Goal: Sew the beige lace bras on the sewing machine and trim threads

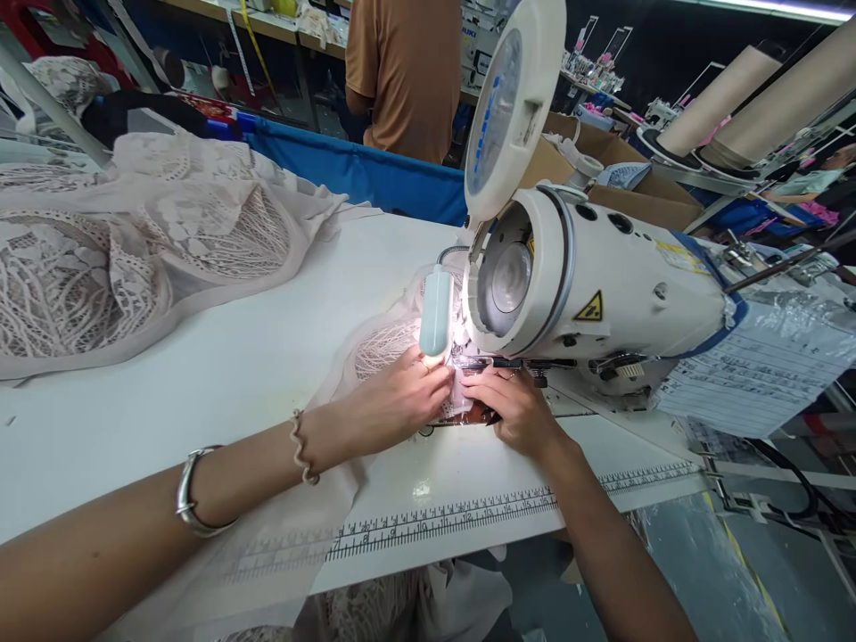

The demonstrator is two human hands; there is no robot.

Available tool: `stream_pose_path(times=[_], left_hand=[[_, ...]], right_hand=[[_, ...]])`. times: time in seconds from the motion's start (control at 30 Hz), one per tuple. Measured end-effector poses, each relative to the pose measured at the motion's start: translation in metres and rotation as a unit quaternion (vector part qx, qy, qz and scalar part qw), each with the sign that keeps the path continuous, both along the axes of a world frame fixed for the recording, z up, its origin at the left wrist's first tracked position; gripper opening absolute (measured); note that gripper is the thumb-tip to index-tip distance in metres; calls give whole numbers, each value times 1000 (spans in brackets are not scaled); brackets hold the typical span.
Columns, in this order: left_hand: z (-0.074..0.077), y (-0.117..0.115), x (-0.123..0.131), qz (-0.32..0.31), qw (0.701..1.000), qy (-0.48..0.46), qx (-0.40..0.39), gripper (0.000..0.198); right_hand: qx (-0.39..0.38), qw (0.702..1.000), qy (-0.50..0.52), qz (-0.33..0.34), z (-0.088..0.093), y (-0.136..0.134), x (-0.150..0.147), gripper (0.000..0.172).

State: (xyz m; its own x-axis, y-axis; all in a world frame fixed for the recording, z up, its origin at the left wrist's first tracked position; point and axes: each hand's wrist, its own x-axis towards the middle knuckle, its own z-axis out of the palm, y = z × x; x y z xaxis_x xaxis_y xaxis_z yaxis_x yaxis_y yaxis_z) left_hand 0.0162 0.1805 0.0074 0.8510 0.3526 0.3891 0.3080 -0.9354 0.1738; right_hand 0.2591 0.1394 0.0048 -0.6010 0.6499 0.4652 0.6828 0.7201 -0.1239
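A white sewing machine (615,267) with its round end cover swung up stands over the white table. Under its needle area lies a pale pink lace piece (384,346), brightly lit by a small lamp (436,312). My left hand (407,392), fingers bent and pressed together, rests on the lace at the left of the needle area. Just right of it, my right hand (514,406) has its fingers at the fabric edge beside the presser area, with a small dark object under them that I cannot make out. The fingertips of both hands are partly hidden by glare.
More lace pieces (220,223) are heaped at the left of the table (86,428). A ruler strip (468,517) runs along the front edge. Behind are a blue cloth barrier (348,169), a person's back (418,80), a cardboard box (642,201) and thread cones (722,98).
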Motion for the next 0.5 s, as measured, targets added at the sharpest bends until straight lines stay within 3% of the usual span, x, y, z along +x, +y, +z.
stream_pose_path(times=[0.17, 0.5], left_hand=[[-1, -7, 4, -54, 999, -7, -7, 33], [-8, -1, 2, -33, 999, -23, -33, 37]], right_hand=[[-4, 1000, 6, 7, -1, 0, 2, 25], [6, 999, 27, 22, -1, 0, 1, 29]])
